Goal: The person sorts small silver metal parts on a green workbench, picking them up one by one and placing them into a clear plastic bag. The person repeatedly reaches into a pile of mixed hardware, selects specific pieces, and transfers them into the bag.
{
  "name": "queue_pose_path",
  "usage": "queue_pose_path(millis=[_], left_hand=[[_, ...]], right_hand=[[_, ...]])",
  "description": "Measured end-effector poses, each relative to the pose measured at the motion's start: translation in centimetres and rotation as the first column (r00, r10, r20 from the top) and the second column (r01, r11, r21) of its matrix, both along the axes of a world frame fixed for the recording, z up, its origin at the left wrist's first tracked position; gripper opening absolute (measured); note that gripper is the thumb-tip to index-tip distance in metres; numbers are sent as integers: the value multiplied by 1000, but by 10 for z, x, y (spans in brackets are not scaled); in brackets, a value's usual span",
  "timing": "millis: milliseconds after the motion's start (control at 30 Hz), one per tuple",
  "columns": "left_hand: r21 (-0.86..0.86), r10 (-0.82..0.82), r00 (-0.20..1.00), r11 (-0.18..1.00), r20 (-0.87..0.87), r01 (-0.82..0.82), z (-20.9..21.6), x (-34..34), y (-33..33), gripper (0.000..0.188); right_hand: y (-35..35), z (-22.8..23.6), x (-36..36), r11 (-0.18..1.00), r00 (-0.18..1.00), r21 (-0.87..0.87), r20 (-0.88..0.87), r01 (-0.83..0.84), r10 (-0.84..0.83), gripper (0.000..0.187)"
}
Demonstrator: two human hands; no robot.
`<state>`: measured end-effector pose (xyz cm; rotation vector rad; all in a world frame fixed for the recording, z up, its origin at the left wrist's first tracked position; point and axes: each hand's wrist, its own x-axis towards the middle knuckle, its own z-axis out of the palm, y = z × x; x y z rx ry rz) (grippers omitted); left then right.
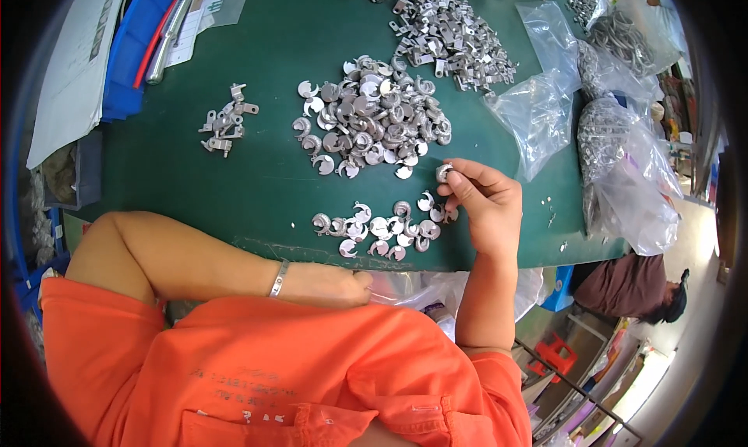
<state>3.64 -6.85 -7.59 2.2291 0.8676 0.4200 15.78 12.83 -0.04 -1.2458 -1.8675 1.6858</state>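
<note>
While the right hand (483, 202) pinches one cam (444, 171) in a narrow grip, it could slip into the row (382, 227); left hand (331, 285) rests closed at the worktop (265, 174) edge, holding nothing visible.

Big parts pile (372, 118) behind small row (386, 227), bags (615, 147) to rt.

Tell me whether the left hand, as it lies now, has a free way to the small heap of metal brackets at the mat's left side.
Probably yes. The left hand rests at the mat's near edge, and only bare green mat lies between it and the small heap of metal brackets; it would need to swing out leftward.
</note>
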Motion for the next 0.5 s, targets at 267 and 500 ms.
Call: queue_pose_path(millis=[267, 500], left_hand=[[-207, 24, 999, 978, 40, -15, 19, -6, 6, 16], [-224, -57, 997, 973, -45, 46, 18, -5, 9, 18]], right_hand=[[3, 2, 18, 803, 930, 469, 154, -367, 334, 11], [-8, 0, -20, 582, 910, 735, 116, -348, 397, 17]])
